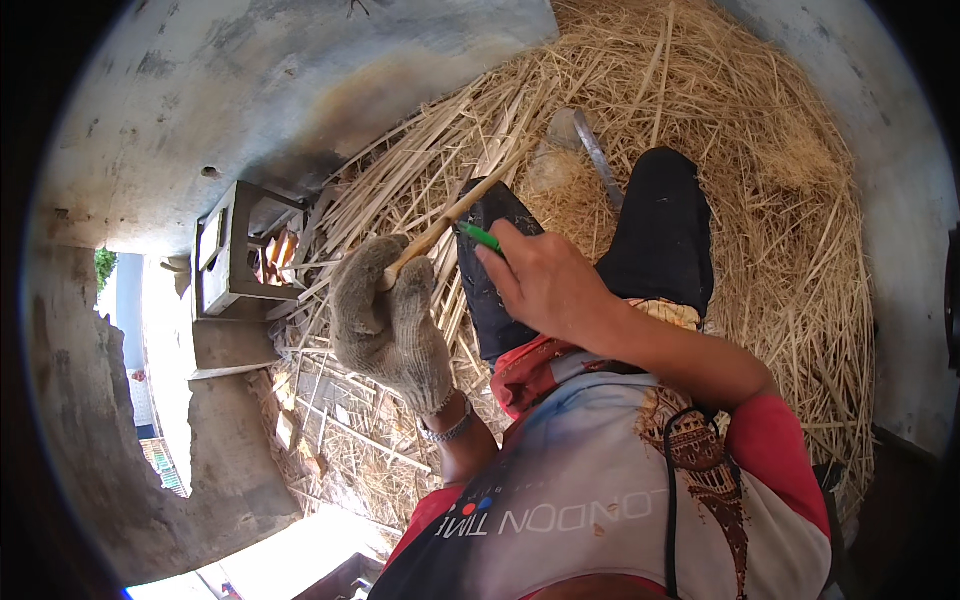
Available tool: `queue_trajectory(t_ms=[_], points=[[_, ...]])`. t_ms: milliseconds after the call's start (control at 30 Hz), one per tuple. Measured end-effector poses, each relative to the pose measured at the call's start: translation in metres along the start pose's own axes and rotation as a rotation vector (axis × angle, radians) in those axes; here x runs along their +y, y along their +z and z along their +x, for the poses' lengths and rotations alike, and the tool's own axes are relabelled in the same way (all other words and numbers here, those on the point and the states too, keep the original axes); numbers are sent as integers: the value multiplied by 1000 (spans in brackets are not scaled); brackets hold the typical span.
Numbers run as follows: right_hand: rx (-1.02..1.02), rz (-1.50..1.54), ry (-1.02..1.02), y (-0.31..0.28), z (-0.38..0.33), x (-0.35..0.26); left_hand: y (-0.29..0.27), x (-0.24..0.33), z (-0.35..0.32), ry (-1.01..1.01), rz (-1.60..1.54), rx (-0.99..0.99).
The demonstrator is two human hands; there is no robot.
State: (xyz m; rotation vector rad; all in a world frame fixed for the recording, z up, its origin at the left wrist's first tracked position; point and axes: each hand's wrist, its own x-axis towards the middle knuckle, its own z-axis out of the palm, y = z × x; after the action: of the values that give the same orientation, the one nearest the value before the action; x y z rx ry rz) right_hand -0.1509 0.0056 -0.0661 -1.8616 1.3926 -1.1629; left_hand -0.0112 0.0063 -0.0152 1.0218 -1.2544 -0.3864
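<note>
A grey knitted glove covers my left hand [390, 315], which is closed round the near end of a pale wooden stick [430, 238]. The stick slants up and to the right, passing over my left thigh, and its far end runs in among the straw. My right hand [550, 275] is bare and grips a slim green pen-like tool [480, 236]. The tool's front end points left and lies close beside the stick; whether the two touch I cannot tell. What kind of tip it has is too small to make out.
Loose straw and thin split strips [770, 200] cover the floor. Beyond my knees lies a curved metal strip [598, 158] near a cloudy, clear object [553, 150]. A small wooden frame [235, 255] stands at the left wall, next to a broken opening [165, 380]. Grey walls enclose the space.
</note>
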Motion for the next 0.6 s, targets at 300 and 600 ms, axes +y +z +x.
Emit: queue_trajectory(t_ms=[300,600], points=[[-103,-212,151,3,11,30,4,-1,-5,-65,-77,52],[-44,8,86,5,6,34,19,-1,-5,-82,-62,75]])
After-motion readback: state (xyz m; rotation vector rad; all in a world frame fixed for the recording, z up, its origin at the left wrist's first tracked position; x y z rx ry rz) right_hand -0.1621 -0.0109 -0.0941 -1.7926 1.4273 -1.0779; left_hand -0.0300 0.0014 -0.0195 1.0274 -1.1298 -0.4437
